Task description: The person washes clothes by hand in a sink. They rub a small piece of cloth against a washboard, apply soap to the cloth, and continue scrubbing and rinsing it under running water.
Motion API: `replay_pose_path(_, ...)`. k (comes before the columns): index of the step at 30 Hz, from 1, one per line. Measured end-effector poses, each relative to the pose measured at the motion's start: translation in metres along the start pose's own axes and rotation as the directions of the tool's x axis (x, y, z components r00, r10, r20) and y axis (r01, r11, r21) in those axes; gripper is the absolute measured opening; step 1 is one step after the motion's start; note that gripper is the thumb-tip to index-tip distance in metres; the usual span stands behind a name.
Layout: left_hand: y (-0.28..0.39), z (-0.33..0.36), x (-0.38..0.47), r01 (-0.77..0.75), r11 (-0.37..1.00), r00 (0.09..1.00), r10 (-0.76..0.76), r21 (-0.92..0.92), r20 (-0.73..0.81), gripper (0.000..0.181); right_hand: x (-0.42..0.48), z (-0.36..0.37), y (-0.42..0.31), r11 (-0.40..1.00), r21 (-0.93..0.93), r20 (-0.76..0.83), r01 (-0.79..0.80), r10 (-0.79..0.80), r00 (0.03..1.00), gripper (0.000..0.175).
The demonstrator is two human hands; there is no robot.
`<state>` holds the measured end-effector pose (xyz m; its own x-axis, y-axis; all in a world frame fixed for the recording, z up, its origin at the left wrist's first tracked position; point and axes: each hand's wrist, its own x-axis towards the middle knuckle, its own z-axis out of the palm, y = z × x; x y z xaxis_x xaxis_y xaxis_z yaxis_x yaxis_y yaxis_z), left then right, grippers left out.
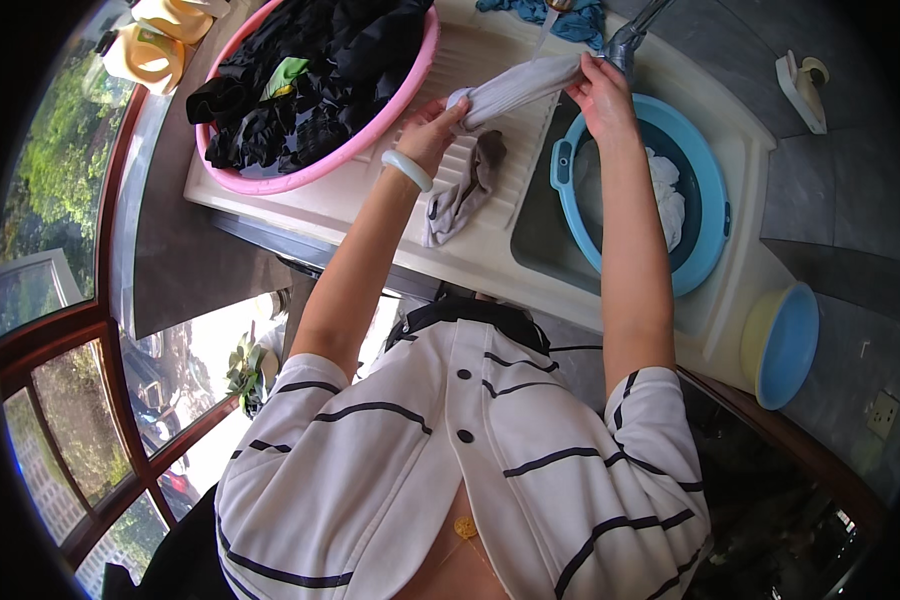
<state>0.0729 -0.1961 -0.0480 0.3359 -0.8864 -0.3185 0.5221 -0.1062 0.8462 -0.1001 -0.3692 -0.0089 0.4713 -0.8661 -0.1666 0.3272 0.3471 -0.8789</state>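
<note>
A pale grey ribbed sock [525, 90] is stretched between my two hands, under the water running from the tap [559, 4]. My left hand [433, 129] pinches its left end, thumb on top. At the other end, my right hand [602, 94] grips the cloth between thumb and fingers. Below the held sock, a second sock [469, 187], light with a dark grey-brown sole, lies crumpled on the ribbed washboard [511, 161] of the sink unit. Right of the washboard, a blue basin [703, 161] in the sink bowl holds water and white cloth [667, 199], partly hidden by my right forearm.
A pink tub [311, 182] full of wet black clothes [330, 82] stands on the left of the sink unit. Detergent jugs [146, 56] are behind it by the window. Teal cloth [570, 21] lies behind the tap. Nested plastic basins [784, 349] lean at the right edge, near a wall socket [883, 414].
</note>
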Motion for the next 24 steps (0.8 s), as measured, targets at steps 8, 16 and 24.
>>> replay_pose_path(8,-0.006,-0.006,-0.018,-0.261,0.899,0.933,0.328,0.352,-0.147,0.021,0.017,-0.005,-0.002,0.970,0.191,-0.091,0.148,-0.132,0.987,0.009)
replay_pose_path(16,-0.023,-0.026,-0.032,-0.225,0.964,0.854,0.264,0.138,-0.448,0.017,0.040,-0.030,-0.010,0.926,0.274,-0.157,0.258,-0.221,0.962,0.011)
replay_pose_path(24,-0.041,0.000,-0.046,-0.337,0.552,0.876,0.480,0.763,0.039,0.035,0.005,-0.006,0.020,0.965,-0.261,0.195,0.034,0.018,0.981,0.014)
